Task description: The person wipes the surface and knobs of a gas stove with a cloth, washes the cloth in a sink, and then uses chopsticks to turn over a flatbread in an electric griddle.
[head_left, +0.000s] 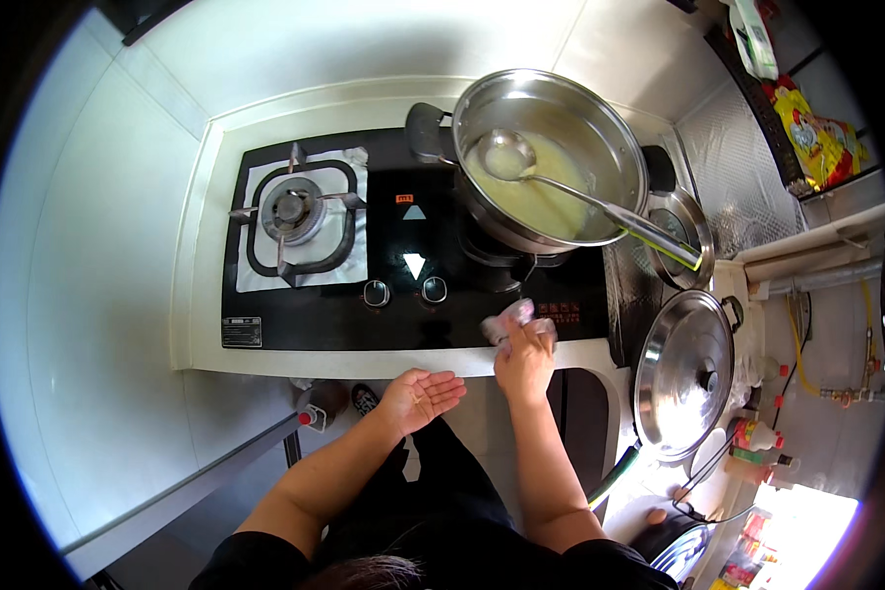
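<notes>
My right hand [526, 366] presses a pinkish cloth [514, 320] onto the front edge of the black glass gas stove [334, 329]. Its fingers are closed over the cloth. Just in front of the counter edge, my left hand [423, 397] is held palm up with the fingers stretched out and nothing in it. Behind the cloth, a steel pot [472, 202] stands on the right burner, holding pale yellowish liquid [560, 187]. A ladle [506, 155] rests in the pot, its handle leaning over the right rim.
The left burner [291, 205] carries a black pan support over foil. Two control knobs [434, 289] sit at the stove's middle front. A steel lid [683, 379] lies to the right of the stove, with bottles [757, 435] beyond it. Food packets [816, 138] hang at upper right.
</notes>
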`<state>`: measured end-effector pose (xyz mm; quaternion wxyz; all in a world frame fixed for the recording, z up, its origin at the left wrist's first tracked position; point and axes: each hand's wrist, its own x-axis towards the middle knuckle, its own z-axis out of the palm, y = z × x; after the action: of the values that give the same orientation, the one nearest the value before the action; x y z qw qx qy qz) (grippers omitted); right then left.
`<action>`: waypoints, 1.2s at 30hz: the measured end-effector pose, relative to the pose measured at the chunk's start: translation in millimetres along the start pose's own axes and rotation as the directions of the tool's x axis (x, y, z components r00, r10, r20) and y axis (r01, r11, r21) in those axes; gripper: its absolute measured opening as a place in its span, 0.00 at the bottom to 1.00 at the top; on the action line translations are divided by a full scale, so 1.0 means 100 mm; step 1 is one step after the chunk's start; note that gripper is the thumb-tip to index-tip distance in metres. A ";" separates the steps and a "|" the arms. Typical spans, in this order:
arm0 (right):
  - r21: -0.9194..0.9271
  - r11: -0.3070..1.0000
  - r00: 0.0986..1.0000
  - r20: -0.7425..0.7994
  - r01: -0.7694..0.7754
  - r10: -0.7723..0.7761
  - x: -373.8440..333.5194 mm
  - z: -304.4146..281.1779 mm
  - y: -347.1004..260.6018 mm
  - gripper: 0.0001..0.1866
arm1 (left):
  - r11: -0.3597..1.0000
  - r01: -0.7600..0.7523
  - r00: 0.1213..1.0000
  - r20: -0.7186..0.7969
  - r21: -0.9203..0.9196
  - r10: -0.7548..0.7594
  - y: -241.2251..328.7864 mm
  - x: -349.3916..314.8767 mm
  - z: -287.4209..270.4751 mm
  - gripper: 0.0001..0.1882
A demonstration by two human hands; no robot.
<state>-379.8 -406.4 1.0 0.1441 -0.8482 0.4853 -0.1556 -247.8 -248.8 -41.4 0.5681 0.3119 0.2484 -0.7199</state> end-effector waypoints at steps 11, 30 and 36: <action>0.536 0.546 0.718 -0.178 0.644 -0.673 1.58 0.40 -1.04 0.23 | 0.989 -0.125 0.992 0.009 -0.082 0.126 0.12 -0.15 -0.11 0.22; 0.030 0.967 0.763 0.609 0.252 -0.218 1.34 0.33 -0.75 0.09 | 0.980 -0.150 0.987 0.037 -0.132 0.157 0.09 -0.30 -0.15 0.21; -0.149 0.948 0.785 0.604 0.283 -0.139 0.88 0.10 -0.59 0.22 | 0.981 -0.120 0.989 0.066 -0.155 0.131 0.07 -0.28 -0.18 0.21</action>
<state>-287.6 -453.0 26.2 0.1682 -0.9145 0.3334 0.1558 -233.9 -218.9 -33.3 0.6433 0.2557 0.2599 -0.6732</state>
